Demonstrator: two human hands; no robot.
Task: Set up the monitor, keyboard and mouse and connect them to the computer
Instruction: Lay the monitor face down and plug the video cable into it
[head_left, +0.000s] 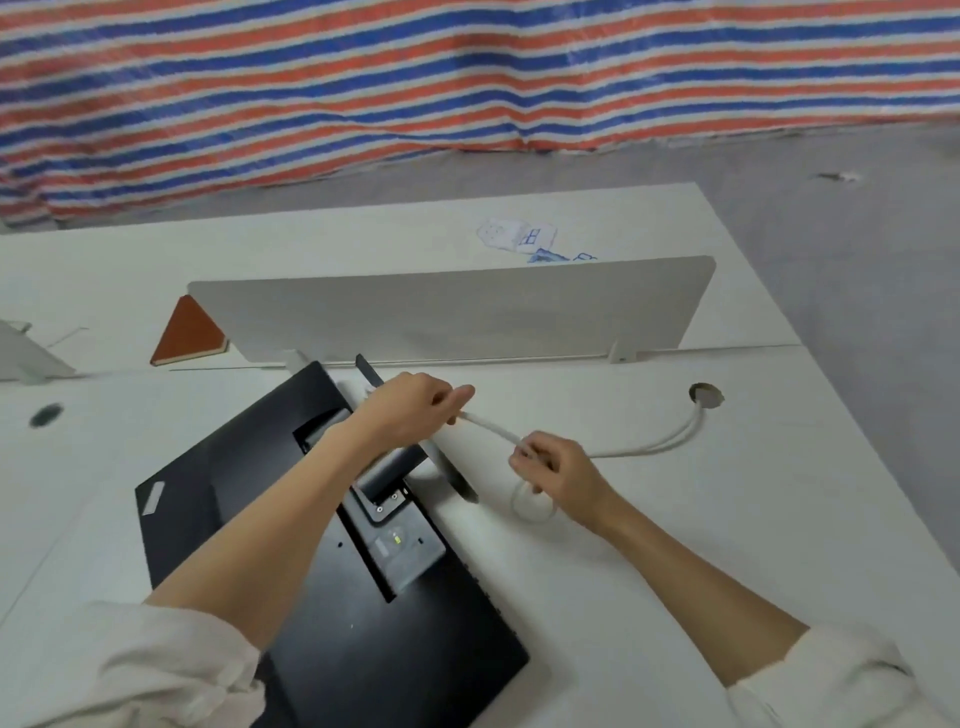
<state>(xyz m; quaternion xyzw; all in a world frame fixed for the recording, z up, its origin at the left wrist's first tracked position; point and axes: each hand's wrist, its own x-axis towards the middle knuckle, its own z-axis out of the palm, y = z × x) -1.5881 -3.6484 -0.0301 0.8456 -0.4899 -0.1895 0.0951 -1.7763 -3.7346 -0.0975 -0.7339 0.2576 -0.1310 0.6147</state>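
- My left hand (410, 405) has its grip curled round one end of a thin white cable (491, 428), thumb and fingers pinching it just above the monitor's stand.
- My right hand (556, 467) grips the same cable a little further along, at four o'clock from the left hand; the short stretch between the two grips runs taut and slanted.
- Below my right hand the cable makes a small loop (535, 506) lying on the white worktop (675, 545).
- From my right grip two white strands run toward three o'clock and curve up into a round cable hole (705, 395) in the worktop.
- The flat black monitor (332, 613) lies face down on the worktop beneath my left forearm, its back toward me, set at a slant from ten o'clock to five o'clock.
- Its black stand neck (387, 467) sticks out from the back panel, and the base (370, 371) shows at the far end, partly hidden by my left hand.
- A low white divider panel (467, 312) stands upright across the worktop at twelve o'clock.
- An orange-brown book (189, 332) lies at ten o'clock beside the divider's left end.
- A second dark cable hole (45, 414) sits at nine o'clock.
- A red, white and blue striped tarpaulin (467, 73) hangs beyond the worktop.
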